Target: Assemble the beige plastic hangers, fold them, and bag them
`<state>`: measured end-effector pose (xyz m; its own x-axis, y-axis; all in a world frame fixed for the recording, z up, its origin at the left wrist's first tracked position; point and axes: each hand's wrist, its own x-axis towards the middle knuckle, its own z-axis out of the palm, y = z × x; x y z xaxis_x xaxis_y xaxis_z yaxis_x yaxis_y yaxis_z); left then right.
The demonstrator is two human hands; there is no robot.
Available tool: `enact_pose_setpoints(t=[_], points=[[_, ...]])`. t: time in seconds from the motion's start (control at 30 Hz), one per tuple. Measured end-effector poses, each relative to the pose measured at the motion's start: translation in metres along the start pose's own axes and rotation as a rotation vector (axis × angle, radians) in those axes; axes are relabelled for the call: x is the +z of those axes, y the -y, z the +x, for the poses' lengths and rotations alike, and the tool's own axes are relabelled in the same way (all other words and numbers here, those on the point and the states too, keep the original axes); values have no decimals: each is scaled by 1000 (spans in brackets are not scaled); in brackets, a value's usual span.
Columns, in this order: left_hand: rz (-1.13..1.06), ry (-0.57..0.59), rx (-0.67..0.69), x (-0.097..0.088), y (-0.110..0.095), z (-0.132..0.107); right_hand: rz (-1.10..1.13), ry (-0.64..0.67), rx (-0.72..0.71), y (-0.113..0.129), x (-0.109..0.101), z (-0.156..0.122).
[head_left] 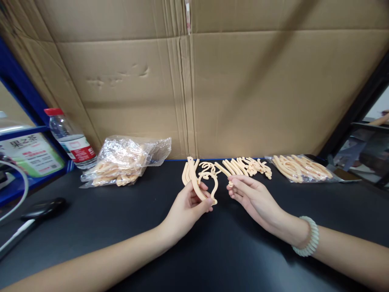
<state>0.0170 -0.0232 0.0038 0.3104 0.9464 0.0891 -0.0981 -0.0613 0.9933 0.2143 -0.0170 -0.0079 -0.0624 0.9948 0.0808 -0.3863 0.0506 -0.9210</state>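
My left hand (191, 207) is closed around a partly joined beige plastic hanger (196, 180): one long curved arm slants up to the left, and a curved hook rises on the right. The thumb presses near the joint at its lower end. Apart from it, on the right, my right hand (252, 196) pinches a straight beige hanger arm (223, 169) by its near end. Fingers cover part of that end. Behind both hands, more loose arms (235, 166), hooks (207, 168) and small curled pieces (258, 167) lie on the black table.
A clear bag of beige parts (118, 162) lies at the back left, beside a red-capped bottle (73, 140). Another bag (300, 168) lies at the back right. A black device with a white cable (45, 209) sits at left. Cardboard (258, 81) walls the back.
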Motion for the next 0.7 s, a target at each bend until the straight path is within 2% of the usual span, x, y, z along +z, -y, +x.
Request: enact_pose_setpoints(t=[0.33,0.47,0.7], points=[[43,16,17,-2,2,0,-37,33,34,5,9,-3],[47,19,28,-3,4,0,-134,146,54,4,10,-4],[56,49,69,-3,5,0,-338,301,-45,-2,6,-2]])
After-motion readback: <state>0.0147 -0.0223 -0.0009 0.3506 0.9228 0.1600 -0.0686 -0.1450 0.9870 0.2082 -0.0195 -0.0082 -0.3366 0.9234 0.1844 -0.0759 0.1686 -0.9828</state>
